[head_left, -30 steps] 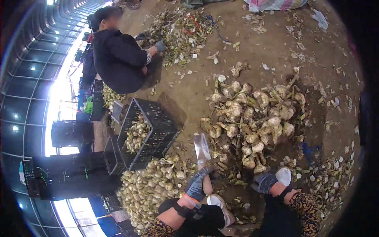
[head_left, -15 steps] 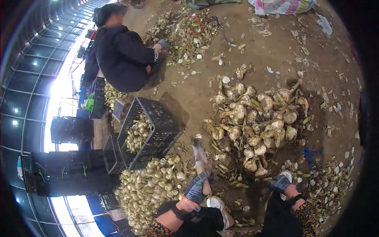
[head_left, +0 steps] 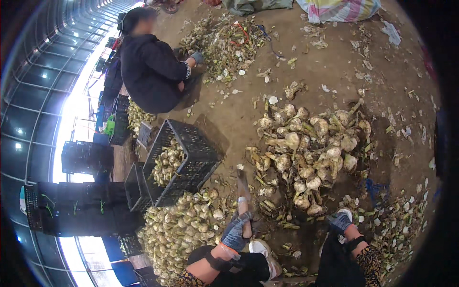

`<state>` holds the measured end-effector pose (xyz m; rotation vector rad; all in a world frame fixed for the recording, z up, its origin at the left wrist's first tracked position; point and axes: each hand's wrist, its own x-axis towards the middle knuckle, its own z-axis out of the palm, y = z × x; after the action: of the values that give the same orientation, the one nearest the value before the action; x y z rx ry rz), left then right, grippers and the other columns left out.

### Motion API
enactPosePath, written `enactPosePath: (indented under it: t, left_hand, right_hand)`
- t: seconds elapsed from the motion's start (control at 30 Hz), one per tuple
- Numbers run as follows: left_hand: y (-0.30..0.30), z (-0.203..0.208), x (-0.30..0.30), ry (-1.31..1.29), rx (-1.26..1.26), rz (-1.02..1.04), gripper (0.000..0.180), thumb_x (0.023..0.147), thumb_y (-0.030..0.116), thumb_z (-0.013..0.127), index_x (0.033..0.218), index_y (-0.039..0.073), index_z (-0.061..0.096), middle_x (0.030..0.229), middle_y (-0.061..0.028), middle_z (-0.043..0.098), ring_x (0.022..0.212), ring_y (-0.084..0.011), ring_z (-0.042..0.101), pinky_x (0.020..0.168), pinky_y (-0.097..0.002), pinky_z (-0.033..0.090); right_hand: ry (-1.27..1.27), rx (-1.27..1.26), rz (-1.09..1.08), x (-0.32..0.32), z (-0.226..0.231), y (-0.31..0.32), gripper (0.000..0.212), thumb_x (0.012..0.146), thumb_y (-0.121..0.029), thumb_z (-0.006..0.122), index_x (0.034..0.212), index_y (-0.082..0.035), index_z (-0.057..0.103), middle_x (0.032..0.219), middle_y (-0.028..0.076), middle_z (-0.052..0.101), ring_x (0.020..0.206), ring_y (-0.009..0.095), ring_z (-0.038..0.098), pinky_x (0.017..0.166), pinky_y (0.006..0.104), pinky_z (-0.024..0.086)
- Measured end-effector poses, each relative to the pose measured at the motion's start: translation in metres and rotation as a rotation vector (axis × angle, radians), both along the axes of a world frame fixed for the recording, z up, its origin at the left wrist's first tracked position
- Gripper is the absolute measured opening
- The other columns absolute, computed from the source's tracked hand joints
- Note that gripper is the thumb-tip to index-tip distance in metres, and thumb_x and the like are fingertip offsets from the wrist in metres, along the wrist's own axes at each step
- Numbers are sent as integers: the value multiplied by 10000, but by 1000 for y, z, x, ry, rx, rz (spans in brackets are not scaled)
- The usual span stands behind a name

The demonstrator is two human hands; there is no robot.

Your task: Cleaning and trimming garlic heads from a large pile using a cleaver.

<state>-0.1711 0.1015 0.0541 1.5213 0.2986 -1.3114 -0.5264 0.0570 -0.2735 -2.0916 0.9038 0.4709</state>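
My left hand (head_left: 234, 233), in a grey-blue knit glove, is closed around the handle of a knife (head_left: 243, 184) with a flat metal blade. The blade points away from me. My right hand (head_left: 340, 222), gloved alike, is at my right leg beside a white shoe; its fingers do not show clearly. A heap of garlic bulbs (head_left: 313, 158) with dirt and stubby stems lies on the ground ahead, between and beyond my hands. To the left of my left hand is a pile of trimmed garlic bulbs (head_left: 179, 227).
A black plastic crate (head_left: 196, 158) lies tipped beyond the left pile, with garlic inside. Further off, a crouching person (head_left: 150, 71) works at another heap (head_left: 229, 48). Dark crates (head_left: 88, 208) line the left side. Blue twine (head_left: 375, 189) and peel scraps litter the right.
The knife has turned in my left hand, so its blade looks darker and narrower. The whole view has shifted slightly. My right hand stays at my leg.
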Motion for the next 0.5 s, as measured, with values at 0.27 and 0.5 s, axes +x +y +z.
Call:
enactPosePath:
  t: [0.27, 0.5]
  left_hand:
    - [15, 12, 2, -139, -49, -235, 267, 804, 194, 558, 1039, 86, 492, 875, -18, 546, 780, -139, 540, 609, -240, 449]
    - [33, 31, 15, 95, -196, 48, 187, 846, 191, 475, 989, 70, 483, 790, -5, 513, 629, -111, 479, 564, -238, 422]
  right_hand:
    - [-82, 19, 1, 8, 33, -7, 413, 767, -418, 451, 1050, -134, 551, 1031, 141, 548, 905, 318, 527, 768, 395, 419]
    - [87, 219, -298, 68, 93, -32, 482, 772, -455, 433, 1064, -84, 534, 1029, 183, 534, 947, 311, 502, 803, 369, 393]
